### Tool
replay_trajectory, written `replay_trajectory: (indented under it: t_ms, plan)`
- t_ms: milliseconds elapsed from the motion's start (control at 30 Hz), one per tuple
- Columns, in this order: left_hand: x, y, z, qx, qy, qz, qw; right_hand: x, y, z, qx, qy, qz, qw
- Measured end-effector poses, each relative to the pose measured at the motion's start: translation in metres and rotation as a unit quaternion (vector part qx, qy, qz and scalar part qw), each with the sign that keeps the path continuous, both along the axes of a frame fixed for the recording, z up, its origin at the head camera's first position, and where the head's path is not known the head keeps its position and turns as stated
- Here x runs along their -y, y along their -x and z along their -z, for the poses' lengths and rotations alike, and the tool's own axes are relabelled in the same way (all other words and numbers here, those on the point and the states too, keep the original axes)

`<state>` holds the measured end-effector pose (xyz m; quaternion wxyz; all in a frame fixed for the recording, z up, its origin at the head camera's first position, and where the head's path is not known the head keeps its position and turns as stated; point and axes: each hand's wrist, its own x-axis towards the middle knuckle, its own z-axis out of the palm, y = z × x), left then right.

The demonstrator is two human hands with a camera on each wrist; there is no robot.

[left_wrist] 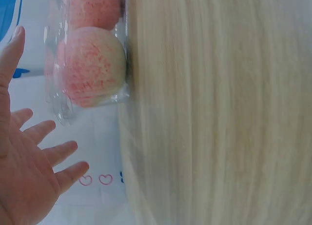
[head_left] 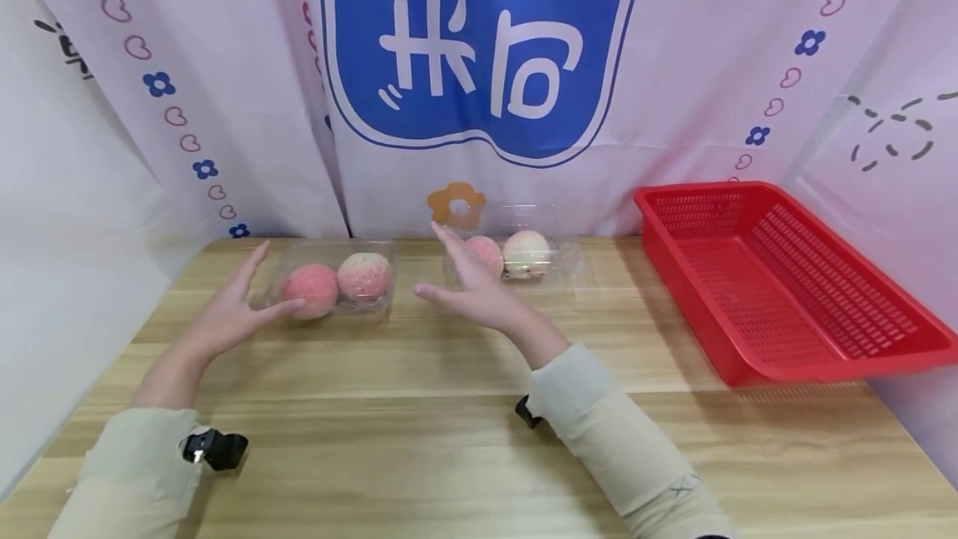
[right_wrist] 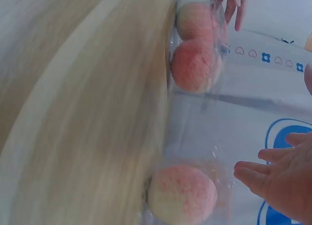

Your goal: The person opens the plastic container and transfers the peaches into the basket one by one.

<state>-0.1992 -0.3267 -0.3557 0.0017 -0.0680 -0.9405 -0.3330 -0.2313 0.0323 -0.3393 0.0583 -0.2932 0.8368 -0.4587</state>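
My left hand point(head_left: 228, 318) is open at the left side of a clear plastic box point(head_left: 394, 294). In the head view its thumb overlaps a pink peach point(head_left: 308, 288) inside; a paler pink-and-cream peach point(head_left: 365, 276) lies beside that one. The left wrist view has the fingers spread and the palm bare, with the peach point(left_wrist: 92, 66) in its box close by. My right hand point(head_left: 479, 294), fingers extended, holds nothing. It hovers at the left end of a second clear box point(head_left: 572, 260), partly covering its pink peach point(head_left: 486, 254). A cream peach point(head_left: 527, 254) sits to the right there.
A red perforated plastic basket point(head_left: 703, 298) stands on the right of the wood-grain table point(head_left: 389, 456). Behind the boxes hangs a white printed cloth point(head_left: 247, 65) with a blue emblem, and its lower part meets the table's back edge.
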Motion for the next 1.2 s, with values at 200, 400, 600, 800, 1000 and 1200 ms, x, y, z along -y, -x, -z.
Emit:
replay_trajectory:
  t_ms: [200,400,600,800,1000,1200]
  plan:
    - [0.006,0.007,0.007,0.026,-0.004,0.006,0.9996,0.019,0.004,0.012,0.008,-0.001,-0.005,1.000]
    - [0.012,0.011,0.007,0.046,-0.003,0.013,0.9989,0.035,0.009,0.020,0.025,0.001,-0.007,1.000]
    - [0.014,0.015,0.011,0.072,-0.009,0.025,0.9971,0.047,0.010,0.027,0.059,-0.007,-0.001,0.998]
    - [0.015,0.020,0.017,0.081,-0.021,0.033,0.9959,0.054,0.015,0.033,0.076,-0.011,0.002,0.997]
    - [0.016,0.021,0.020,0.087,-0.020,0.034,0.9954,0.060,0.019,0.040,0.109,-0.012,0.005,0.994]
    - [0.018,0.020,0.020,0.087,-0.022,0.028,0.9955,0.066,0.021,0.046,0.122,-0.040,0.017,0.992]
